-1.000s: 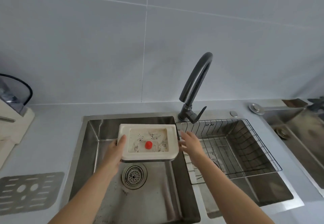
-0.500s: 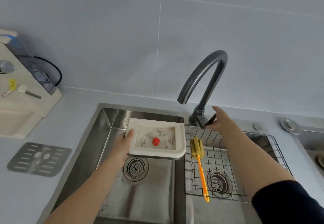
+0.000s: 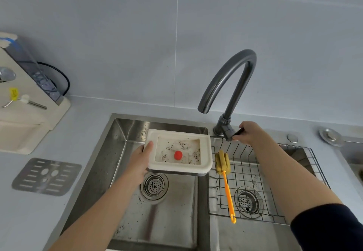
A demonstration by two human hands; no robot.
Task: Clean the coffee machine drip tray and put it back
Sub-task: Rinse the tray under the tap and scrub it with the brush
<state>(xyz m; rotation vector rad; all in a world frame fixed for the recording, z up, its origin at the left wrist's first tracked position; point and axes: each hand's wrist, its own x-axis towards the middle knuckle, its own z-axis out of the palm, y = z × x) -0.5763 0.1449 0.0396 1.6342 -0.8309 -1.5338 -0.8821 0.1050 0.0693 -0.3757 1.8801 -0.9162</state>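
1. The dark curved faucet [image 3: 231, 78] arches up from the sink's back edge. Its spout ends above the far right corner of the tray you hold.
2. Your right hand [image 3: 248, 133] has its fingers curled round the faucet lever [image 3: 236, 132] at the base.
3. A wire rack [image 3: 261, 174] sits in the right basin. A sponge brush [image 3: 227, 188] with an orange handle lies on it, its sponge head just beside the tray's right edge.
4. To your left, a perforated metal grate [image 3: 46, 176] lies flat on the counter, near the cream coffee machine [image 3: 29, 117].
5. Your left hand [image 3: 140, 160] grips the drip tray [image 3: 176, 133] by its left rim, thumb on top and the other fingers hidden beneath. You hold it roughly level over the left basin [image 3: 117, 152], above the drain [image 3: 154, 186].
6. The tray is cream and rectangular with rounded corners. Its recessed well is speckled with dark grounds and brownish streaks, and a round red float [image 3: 178, 155] sits in the middle.
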